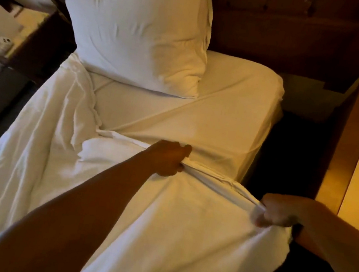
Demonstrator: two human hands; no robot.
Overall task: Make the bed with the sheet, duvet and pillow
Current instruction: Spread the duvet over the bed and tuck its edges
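Overhead, white sheet [201,106] covers the mattress beside a dark headboard [292,31].

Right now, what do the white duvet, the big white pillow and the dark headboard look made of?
White duvet: soft woven cloth, matte; it creases and bunches where the left hand and right hand grip its edge.
Big white pillow: similar matte fabric over a puffy filling; rounded, wrinkled.
Dark headboard: probably padded upholstery, with button-like dimples; too dim to be sure.

Both hands grip the duvet's [163,214] folded top edge: left hand [167,158] mid-bed, right hand [278,213] at the bedside. The pillow [138,28] stands against the headboard [292,31] on the sheet [199,115].
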